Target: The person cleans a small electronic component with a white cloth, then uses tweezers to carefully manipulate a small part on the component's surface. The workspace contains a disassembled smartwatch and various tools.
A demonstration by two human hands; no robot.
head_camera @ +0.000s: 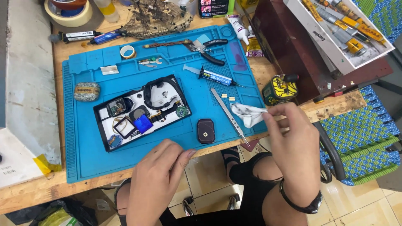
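Observation:
My right hand [291,140] pinches a crumpled white tissue [247,114] at the right edge of the blue work mat [83,134]. My left hand [161,173] rests with its fingertips on the mat's front edge and holds nothing. Between the hands lie a small dark smartwatch body [206,130] and metal tweezers [228,114]. A black tray [140,111] on the mat holds a watch strap, a blue square part and several small watch parts.
A syringe tube [213,76], pliers [205,47] and a small tape roll [127,52] lie on the mat's far half. A yellow-black tool [279,89] and a dark red case [289,42] stand at right. A green-blue woven chair [360,142] is at right.

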